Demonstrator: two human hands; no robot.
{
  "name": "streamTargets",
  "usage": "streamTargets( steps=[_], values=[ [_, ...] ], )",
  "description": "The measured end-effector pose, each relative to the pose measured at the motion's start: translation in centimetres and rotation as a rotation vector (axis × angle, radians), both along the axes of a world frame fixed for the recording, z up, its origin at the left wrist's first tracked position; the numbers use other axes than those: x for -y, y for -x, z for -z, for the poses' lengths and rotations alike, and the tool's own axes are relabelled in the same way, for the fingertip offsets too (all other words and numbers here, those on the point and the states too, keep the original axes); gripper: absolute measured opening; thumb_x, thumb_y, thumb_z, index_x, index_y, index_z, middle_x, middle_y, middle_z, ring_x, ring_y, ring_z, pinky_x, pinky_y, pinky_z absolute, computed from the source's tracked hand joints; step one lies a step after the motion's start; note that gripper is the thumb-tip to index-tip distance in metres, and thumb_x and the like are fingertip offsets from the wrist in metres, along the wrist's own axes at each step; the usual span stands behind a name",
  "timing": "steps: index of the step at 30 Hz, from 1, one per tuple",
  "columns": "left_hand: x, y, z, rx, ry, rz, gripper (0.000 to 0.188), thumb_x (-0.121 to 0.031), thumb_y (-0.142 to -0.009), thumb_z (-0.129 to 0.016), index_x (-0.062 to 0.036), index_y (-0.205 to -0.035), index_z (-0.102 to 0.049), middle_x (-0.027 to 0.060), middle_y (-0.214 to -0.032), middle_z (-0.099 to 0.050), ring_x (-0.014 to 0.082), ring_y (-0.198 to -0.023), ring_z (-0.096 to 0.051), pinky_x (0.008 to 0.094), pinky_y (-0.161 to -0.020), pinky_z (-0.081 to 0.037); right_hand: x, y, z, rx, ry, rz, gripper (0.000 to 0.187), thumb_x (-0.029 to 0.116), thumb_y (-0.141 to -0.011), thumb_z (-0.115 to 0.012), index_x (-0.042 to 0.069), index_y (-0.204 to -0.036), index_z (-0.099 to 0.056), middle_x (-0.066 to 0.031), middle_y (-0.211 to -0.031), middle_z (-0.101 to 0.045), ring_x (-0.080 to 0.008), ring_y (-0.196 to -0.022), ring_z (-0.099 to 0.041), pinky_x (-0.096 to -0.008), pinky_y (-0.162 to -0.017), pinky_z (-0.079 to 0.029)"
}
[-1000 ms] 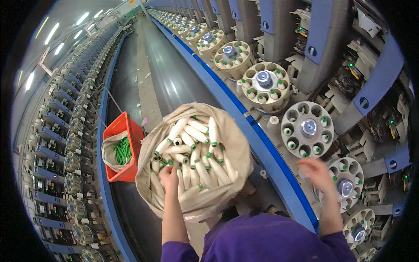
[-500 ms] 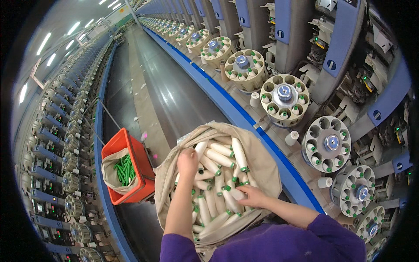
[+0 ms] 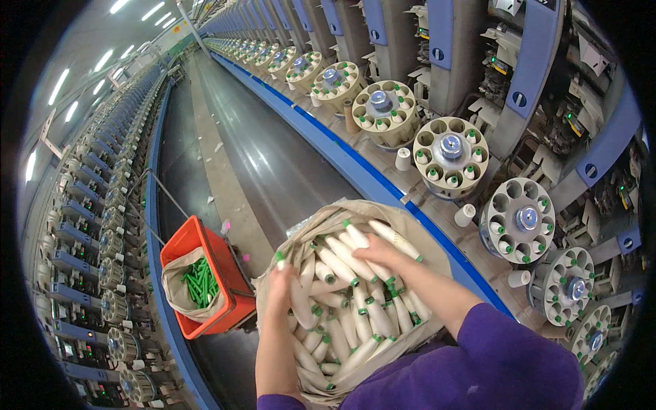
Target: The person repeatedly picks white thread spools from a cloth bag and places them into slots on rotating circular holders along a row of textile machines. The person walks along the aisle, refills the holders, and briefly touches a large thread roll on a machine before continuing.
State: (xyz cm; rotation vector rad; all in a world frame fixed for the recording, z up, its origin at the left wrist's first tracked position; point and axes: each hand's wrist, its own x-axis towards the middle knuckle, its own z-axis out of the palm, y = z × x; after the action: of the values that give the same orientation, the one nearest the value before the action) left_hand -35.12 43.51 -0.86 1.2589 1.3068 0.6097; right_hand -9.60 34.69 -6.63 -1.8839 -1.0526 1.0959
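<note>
A beige cloth sack lies open in front of me, filled with white yarn bobbins that have green tube ends. At the sack's left side my left hand is closed round a yarn bobbin; its green tip points up past my fingers. My right hand reaches into the far part of the pile, fingers closed on another yarn bobbin whose green tip shows beyond them. Part of that bobbin is covered by the hand.
To the left stands an orange bin with a cloth liner and green empty tubes. A winding machine with round bobbin magazines and a blue rail runs along my right. Another machine row lines the aisle's left.
My left hand has drawn back toward the sack's left edge and now holds a bobbin upright. My right hand has moved from the near pile to the far bobbins; the bobbin it held is no longer there.
</note>
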Motion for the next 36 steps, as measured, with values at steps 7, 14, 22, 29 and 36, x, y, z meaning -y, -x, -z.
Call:
streamTargets(
  steps=[7,14,22,29,36],
  values=[
    [5.9,-1.5,-4.6,0.349,0.189,-0.026,0.024,-0.009,-0.076,-0.066,-0.0045,-0.094,-0.051,0.008,-0.072,-0.054,0.0187,-0.059,-0.056,0.034,-0.052,-0.05,11.1,0.9,-0.3,-0.787,0.091,0.129,0.072,0.014,-0.073,-0.076,0.003,-0.135,-0.041,-0.0129,-0.122,-0.054,-0.0227,-0.108,-0.056,-0.0391,-0.093,-0.046],
    [12.0,-8.5,-6.2,0.215,0.317,0.602,0.035,-0.023,-0.083,-0.07,-0.0021,-0.109,-0.06,0.0086,-0.095,-0.065,0.0168,-0.08,-0.062,0.0302,-0.07,-0.051,22.4,4.1,-2.0,-0.86,0.033,-0.021,0.061,0.025,-0.077,-0.076,0.001,-0.126,-0.05,-0.0091,-0.114,-0.06,-0.0175,-0.102,-0.058,-0.0338,-0.09,-0.046],
    [14.3,-16.3,-8.7,0.37,0.307,0.886,0.043,-0.035,-0.088,-0.066,-0.0042,-0.118,-0.058,0.0081,-0.109,-0.063,0.0192,-0.098,-0.059,0.0326,-0.088,-0.047,23.3,-1.7,-5.6,-0.832,-0.084,0.228,0.056,0.047,-0.094,-0.051,0.0,-0.125,-0.051,-0.0121,-0.094,-0.065,-0.0164,-0.065,-0.063,-0.0272,-0.049,-0.049],
    [12.4,-27.6,-12.1,1.125,0.263,0.725,0.035,-0.036,-0.091,-0.057,-0.0081,-0.111,-0.057,0.0121,-0.139,-0.041,0.0324,-0.127,-0.039,0.0498,-0.108,-0.032,30.6,-15.1,-11.6,-1.259,-0.577,-0.378,0.043,0.036,-0.101,-0.036,0.001,-0.088,-0.059,0.007,-0.049,-0.034,-0.0044,-0.038,-0.027,-0.0223,-0.035,-0.019],
    [16.1,-35.9,-13.1,1.143,0.032,0.792,0.034,-0.031,-0.093,-0.053,-0.0069,-0.117,-0.056,0.0134,-0.143,-0.034,0.0337,-0.13,-0.037,0.0517,-0.107,-0.034,38.3,-23.8,-16.2,-0.698,-0.888,0.729,0.038,0.047,-0.096,-0.044,0.011,-0.092,-0.054,0.0095,-0.052,-0.03,-0.0039,-0.04,-0.027,-0.0204,-0.038,-0.02]
  ],
)
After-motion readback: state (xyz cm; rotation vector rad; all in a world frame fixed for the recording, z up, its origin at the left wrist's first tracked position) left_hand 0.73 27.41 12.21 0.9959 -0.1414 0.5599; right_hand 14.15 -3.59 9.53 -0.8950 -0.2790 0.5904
